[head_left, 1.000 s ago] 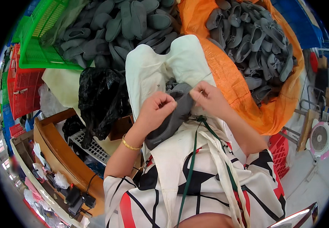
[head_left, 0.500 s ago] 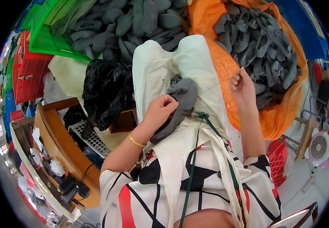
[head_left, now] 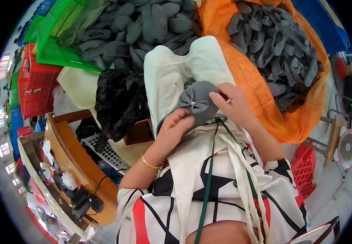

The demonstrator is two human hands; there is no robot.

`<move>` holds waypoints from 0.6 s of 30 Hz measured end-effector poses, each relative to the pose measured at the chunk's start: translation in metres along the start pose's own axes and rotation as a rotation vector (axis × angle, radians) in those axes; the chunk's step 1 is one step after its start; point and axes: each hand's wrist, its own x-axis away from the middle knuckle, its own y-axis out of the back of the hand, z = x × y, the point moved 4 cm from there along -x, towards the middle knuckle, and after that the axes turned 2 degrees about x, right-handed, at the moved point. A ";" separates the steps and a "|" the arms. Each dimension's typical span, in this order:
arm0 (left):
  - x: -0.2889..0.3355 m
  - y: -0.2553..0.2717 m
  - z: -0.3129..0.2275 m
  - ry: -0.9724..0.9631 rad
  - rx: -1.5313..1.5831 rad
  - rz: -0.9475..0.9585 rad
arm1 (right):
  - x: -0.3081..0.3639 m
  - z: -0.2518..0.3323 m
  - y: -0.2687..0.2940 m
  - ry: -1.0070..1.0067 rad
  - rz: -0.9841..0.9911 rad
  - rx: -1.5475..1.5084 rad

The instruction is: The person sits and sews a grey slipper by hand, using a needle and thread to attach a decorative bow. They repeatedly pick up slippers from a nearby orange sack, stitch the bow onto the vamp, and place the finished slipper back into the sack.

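Observation:
A grey fabric shoe with a gathered bow and a small shiny piece at the bow's centre lies over my lap. My left hand, a gold bracelet on its wrist, is closed at the shoe's near left side, just below the bow. From the right, my right hand grips the toe edge, thumb on top and fingers curled at the far side. A dark green cord hangs over my apron; its upper end runs beside the shoe, and whatever is tied there is hidden.
Ahead, a green crate stands beside a heap of grey shoes. An orange sack on the right holds many more. To the left are a black plastic bag, a red crate and a wooden desk. A fan stands far right.
My right hand has come down from beside the sack to take the shoe's toe. The shoe has turned, bringing its bow face up, and the metal snips on the cord are now out of sight.

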 end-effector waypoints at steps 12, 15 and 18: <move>0.000 -0.003 -0.015 -0.058 0.223 -0.075 | 0.018 -0.002 -0.015 -0.106 0.031 -0.182; -0.011 -0.006 -0.012 -0.053 0.126 -0.027 | 0.022 -0.020 -0.017 -0.171 0.101 -0.253; -0.017 -0.007 -0.011 -0.194 -0.135 -0.027 | 0.027 -0.033 -0.008 -0.291 0.073 -0.315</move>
